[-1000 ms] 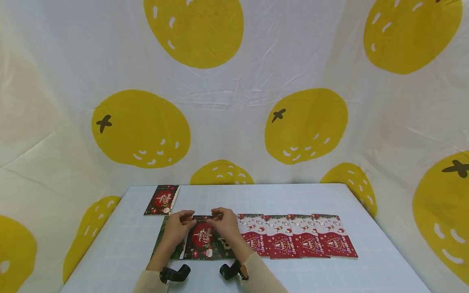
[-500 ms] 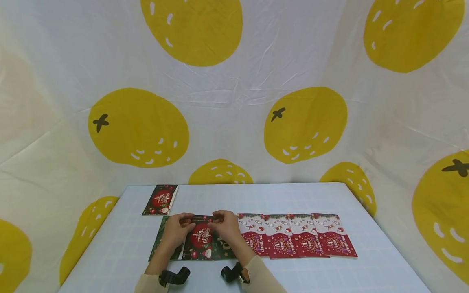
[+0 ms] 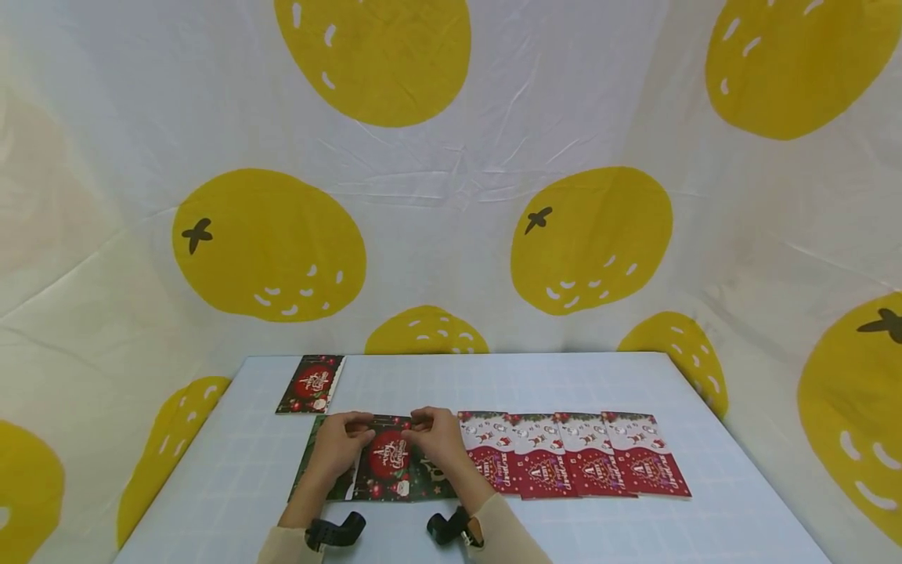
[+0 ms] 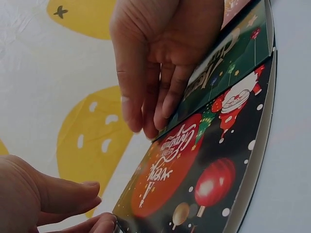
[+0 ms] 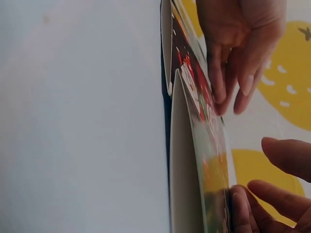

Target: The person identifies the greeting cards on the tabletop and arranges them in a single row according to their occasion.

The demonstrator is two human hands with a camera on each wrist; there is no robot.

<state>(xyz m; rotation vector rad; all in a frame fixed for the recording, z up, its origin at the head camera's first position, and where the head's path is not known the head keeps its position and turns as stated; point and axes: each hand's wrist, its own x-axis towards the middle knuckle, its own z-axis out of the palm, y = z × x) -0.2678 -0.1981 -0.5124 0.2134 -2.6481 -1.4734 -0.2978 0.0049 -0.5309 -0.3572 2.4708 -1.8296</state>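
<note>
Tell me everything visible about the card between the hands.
The card is dark, with a red disc bearing white lettering, ornaments and a Santa in the near right corner. Looking like glossy paper, it lies face up on the table, beside a dark green card on its right. The left hand and right hand are at its far end; contact is unclear.
</note>
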